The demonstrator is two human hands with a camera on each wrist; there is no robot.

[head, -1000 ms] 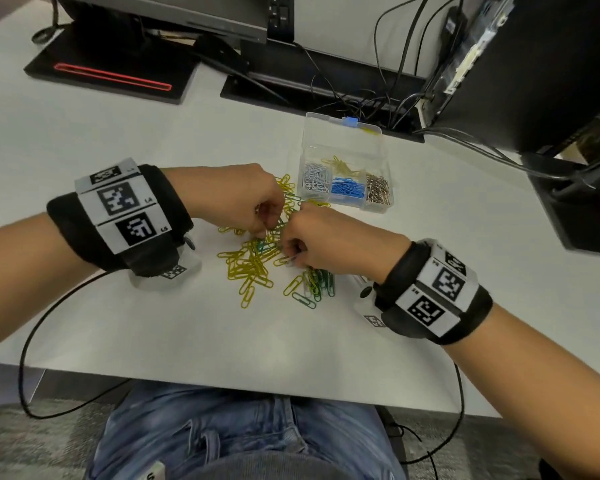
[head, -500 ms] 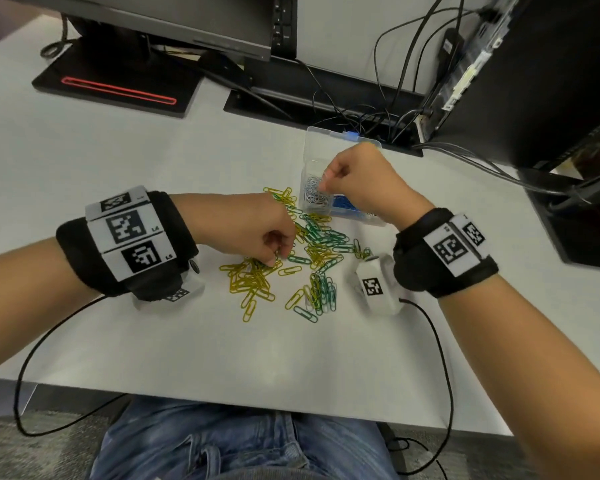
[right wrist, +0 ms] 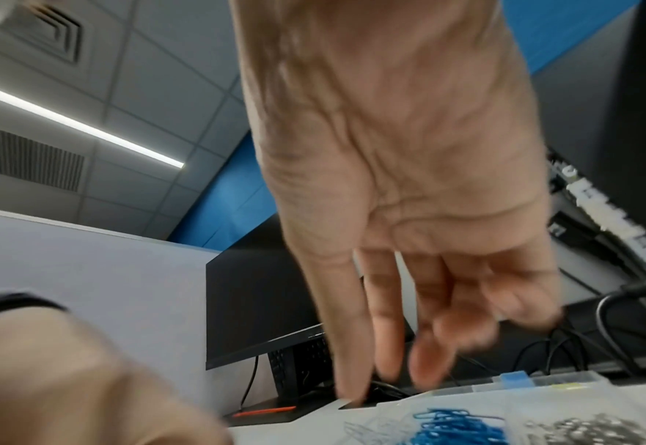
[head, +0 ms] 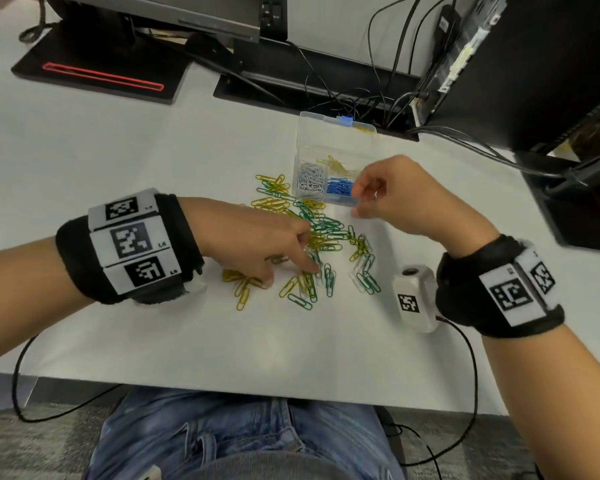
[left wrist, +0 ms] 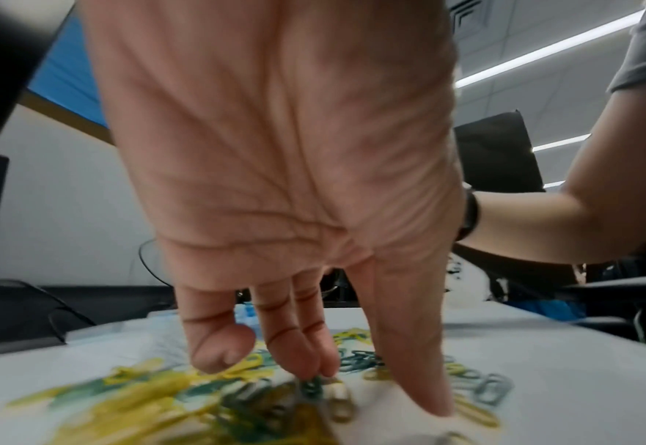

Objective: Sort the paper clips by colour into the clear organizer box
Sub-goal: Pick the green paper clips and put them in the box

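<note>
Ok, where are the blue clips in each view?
Head: blue clips in the box's front middle cell, beside the right hand.
Left wrist: hidden behind the fingers.
Right wrist: bottom centre, below the fingers.
Shared landmark: the box's blue latch.

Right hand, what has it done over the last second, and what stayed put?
The right hand left the loose clip pile, went up to the organizer box and now hangs open at its near edge. The left hand stayed on the pile, fingers now extended; the box didn't move.

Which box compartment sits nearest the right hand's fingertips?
The blue-clip compartment, right beside the right hand; the silver clips lie further left.
</note>
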